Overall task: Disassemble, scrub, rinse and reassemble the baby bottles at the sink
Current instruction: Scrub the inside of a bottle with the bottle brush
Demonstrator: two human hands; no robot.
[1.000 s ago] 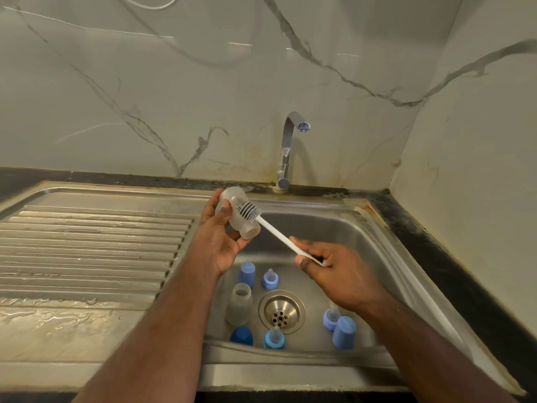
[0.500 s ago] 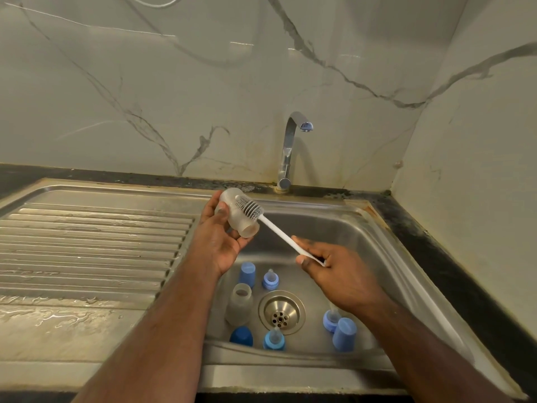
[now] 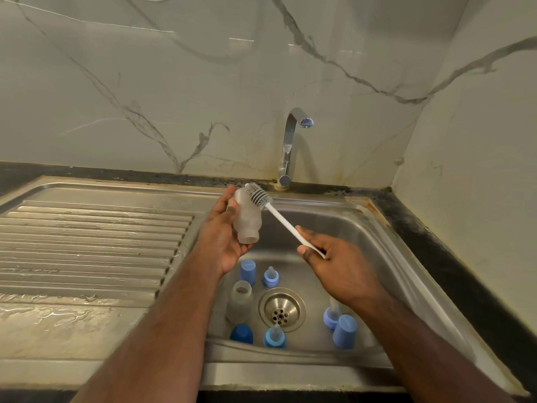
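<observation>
My left hand (image 3: 222, 237) grips a clear, capless baby bottle (image 3: 246, 221) above the left side of the sink basin (image 3: 374, 245), neck pointing down toward me. My right hand (image 3: 334, 261) pinches the white handle of a bottle brush (image 3: 279, 218); its grey bristle head lies against the outside of the bottle near its base. On the basin floor stand a second clear bottle (image 3: 239, 301), blue caps (image 3: 247, 271) (image 3: 345, 331), a dark blue cap (image 3: 241, 333) and blue rings with teats (image 3: 271, 276) (image 3: 274, 337) (image 3: 331, 317).
The drain (image 3: 281, 309) is in the middle of the basin floor. A chrome tap (image 3: 290, 146) rises behind the basin, with no water running. A wet ribbed draining board (image 3: 87, 248) stretches left. Marble walls close the back and right; a dark counter edge (image 3: 453, 271) runs right.
The bottle has turned in my left hand so its neck now points down. The brush head has slid up along the bottle's outside toward its base.
</observation>
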